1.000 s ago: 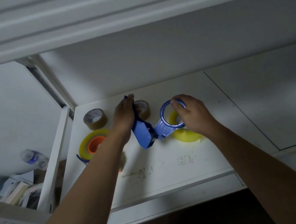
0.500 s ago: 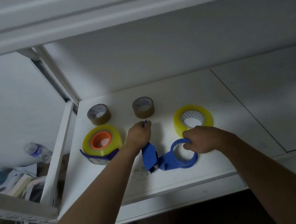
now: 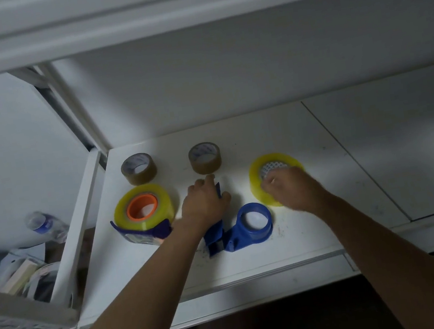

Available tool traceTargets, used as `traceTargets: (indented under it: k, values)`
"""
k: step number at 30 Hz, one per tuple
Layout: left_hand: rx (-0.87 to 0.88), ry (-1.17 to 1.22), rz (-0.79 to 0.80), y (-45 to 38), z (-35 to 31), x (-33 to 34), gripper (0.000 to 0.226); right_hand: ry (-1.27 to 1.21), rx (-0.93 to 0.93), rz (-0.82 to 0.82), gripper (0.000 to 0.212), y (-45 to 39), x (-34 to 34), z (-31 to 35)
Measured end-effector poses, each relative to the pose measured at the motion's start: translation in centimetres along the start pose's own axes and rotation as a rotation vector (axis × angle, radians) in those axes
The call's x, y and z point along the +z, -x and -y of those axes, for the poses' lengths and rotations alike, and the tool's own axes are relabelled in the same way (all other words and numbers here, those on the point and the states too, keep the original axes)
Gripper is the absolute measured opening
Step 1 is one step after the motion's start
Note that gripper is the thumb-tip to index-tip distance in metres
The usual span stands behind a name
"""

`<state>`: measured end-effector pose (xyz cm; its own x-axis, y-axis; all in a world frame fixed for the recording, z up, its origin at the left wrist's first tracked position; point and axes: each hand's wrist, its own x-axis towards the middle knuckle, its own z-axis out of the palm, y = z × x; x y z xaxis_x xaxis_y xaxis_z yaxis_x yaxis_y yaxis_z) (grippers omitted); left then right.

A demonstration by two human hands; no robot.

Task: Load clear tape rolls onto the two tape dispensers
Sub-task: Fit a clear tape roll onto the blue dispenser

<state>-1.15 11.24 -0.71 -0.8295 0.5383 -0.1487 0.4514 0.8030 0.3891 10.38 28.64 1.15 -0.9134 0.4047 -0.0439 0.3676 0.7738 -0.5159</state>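
An empty blue tape dispenser [image 3: 256, 222] lies on the white shelf [image 3: 301, 239], its ring facing up. My left hand [image 3: 205, 204] grips its raised handle end. Just right of it, a yellowish clear tape roll [image 3: 256, 170] lies flat. My right hand [image 3: 292, 189] is on the roll's near side, blurred, with fingers curled over the rim into the core. At the left, a second blue dispenser [image 3: 160, 228] carries a clear tape roll [image 3: 143, 210] on an orange hub.
Two brown tape rolls [image 3: 139, 168] [image 3: 205, 157] stand at the back of the shelf. A white frame post [image 3: 77, 220] borders the shelf on the left; beyond it lie a plastic bottle [image 3: 45, 225] and clutter. A wall closes the back.
My right hand left the dispenser's ring and moved up-right onto the clear tape roll. My left hand stays on the dispenser, which now rests on the shelf.
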Motion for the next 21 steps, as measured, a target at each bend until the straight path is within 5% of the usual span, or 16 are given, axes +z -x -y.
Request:
traceTargets:
  k: [3,7,13,21]
  values:
    - [0.163,-0.097,-0.187,1.3,-0.5,-0.3,0.054,0.038,0.212,-0.206,0.029,-1.1,-1.5,-3.5]
    - [0.272,-0.143,-0.171,1.8,-1.1,-0.6,0.043,0.015,0.462,-0.004,0.064,-2.1,-0.9,-6.7]
    - [0.358,-0.216,0.027,1.8,-1.6,0.0,0.033,-0.065,0.457,0.012,0.064,-3.0,0.5,-6.1]
    - [0.274,-0.115,-0.032,1.8,1.4,0.2,0.036,0.001,0.383,-0.093,0.054,-1.6,-1.5,-5.5]
